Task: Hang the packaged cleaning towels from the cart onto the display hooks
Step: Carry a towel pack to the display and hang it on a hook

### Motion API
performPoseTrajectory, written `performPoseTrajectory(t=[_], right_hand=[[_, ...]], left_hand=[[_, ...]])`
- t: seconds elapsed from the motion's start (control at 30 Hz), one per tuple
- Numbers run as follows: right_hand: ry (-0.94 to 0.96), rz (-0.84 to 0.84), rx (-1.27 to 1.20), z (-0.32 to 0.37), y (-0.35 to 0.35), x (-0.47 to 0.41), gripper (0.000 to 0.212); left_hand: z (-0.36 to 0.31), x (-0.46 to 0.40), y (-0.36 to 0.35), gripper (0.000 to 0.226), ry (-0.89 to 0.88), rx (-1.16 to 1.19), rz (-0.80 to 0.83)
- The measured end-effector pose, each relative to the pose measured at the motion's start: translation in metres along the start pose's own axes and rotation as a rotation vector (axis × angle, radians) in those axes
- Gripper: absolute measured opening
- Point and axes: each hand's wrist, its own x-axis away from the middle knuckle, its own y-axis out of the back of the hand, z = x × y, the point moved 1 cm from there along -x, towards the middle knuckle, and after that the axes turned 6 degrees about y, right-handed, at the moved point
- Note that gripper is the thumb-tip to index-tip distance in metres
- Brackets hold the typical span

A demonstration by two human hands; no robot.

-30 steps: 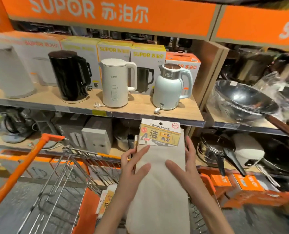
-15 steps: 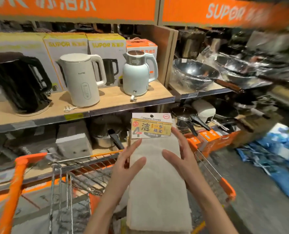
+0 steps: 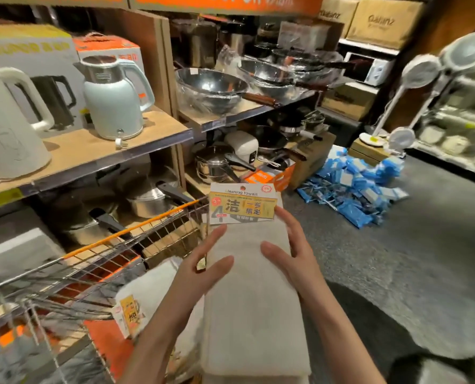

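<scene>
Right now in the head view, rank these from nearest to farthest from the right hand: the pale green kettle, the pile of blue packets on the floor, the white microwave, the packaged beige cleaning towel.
1. The packaged beige cleaning towel, held under the right hand.
2. The pile of blue packets, on the floor, right.
3. The pale green kettle, upper-left shelf.
4. The white microwave, back shelf.

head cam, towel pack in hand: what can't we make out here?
- Display hooks: none in the head view; where the towel pack goes is unknown.
- Pack's lower end: cut off by the bottom edge.
- Grip of left hand and right hand: fingers behind the pack are hidden.
- Second pack in the cart: partly covered by the left forearm.
- Small print on the header card: blurred.
</scene>
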Motion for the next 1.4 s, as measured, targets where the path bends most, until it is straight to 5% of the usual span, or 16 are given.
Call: performPoseTrajectory(t=[0.5, 0.87, 1.4], right_hand=[[-0.014, -0.338, -0.051, 0.015, 0.067, 0.185, 0.060], [0.025, -0.626, 0.008, 0.046, 0.068, 0.301, 0.062], [0.004, -1.338, 0.101, 0.086, -0.047, 0.506, 0.058]], left_hand=[[0.059, 0.100, -0.087, 0.072, 0.019, -0.338, 0.377], [0.079, 0.162, -0.126, 0.073, -0.017, -0.260, 0.607], [0.104, 0.295, -0.136, 0.071, 0.052, -0.311, 1.297]])
